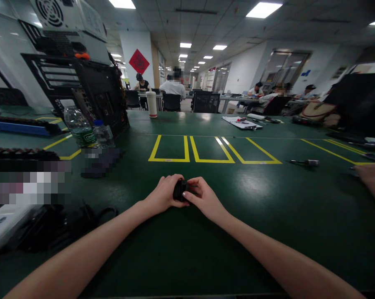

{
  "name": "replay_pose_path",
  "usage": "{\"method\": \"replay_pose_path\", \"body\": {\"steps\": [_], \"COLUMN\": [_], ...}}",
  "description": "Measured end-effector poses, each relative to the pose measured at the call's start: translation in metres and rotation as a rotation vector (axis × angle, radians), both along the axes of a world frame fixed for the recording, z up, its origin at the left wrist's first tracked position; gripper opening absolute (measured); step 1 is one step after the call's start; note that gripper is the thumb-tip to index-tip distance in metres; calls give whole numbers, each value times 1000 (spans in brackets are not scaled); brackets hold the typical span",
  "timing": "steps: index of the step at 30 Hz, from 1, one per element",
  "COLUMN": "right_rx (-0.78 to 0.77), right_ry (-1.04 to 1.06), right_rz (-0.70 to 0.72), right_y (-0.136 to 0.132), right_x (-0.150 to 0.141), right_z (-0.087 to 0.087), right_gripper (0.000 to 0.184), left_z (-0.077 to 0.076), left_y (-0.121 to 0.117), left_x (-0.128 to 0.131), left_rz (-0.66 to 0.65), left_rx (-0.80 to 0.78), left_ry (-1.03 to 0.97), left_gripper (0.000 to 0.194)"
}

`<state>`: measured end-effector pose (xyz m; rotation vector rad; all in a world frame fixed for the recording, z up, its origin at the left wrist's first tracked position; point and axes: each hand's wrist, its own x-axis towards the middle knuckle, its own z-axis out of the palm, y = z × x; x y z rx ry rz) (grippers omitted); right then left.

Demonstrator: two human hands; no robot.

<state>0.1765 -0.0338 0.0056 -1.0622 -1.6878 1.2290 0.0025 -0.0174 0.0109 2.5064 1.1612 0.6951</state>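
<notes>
Between my two hands is a small black block-like object [178, 192], its exact kind too dark and small to make out. My left hand [165, 193] wraps round its left side, thumb below and fingers above. From the right, my right hand [204, 197] pinches the same object with thumb and fingertips. Both hands are low over the green table [187, 253], in front of the yellow tape outlines [169, 160]. Part of the object is covered by my fingers.
At left stand a black computer case [103, 95], a large plastic bottle [77, 122], a smaller bottle [103, 135] and black cables [81, 220]. A white cup [151, 104] and a clipboard [242, 123] are farther back. A screwdriver-like tool [305, 162] lies right, near another person's hand [372, 178].
</notes>
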Motion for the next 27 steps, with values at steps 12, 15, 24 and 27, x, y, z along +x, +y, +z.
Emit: {"method": "replay_pose_path", "body": {"steps": [12,15,24,27], "right_rx": [0,-11,-60,-48], "right_ry": [71,111,123,103], "right_rz": [26,51,79,68], "right_y": [1,2,1,4], "right_x": [-4,-8,-3,-3], "right_z": [-1,0,5,3], "right_gripper": [25,26,27,25], "left_z": [2,2,-5,-6], "left_y": [-1,-1,2,3], "left_x": [1,2,1,1], "left_rz": [2,13,25,33], "left_rx": [6,4,26,19], "left_ry": [0,-6,-23,-24], "left_gripper": [57,56,57,57]}}
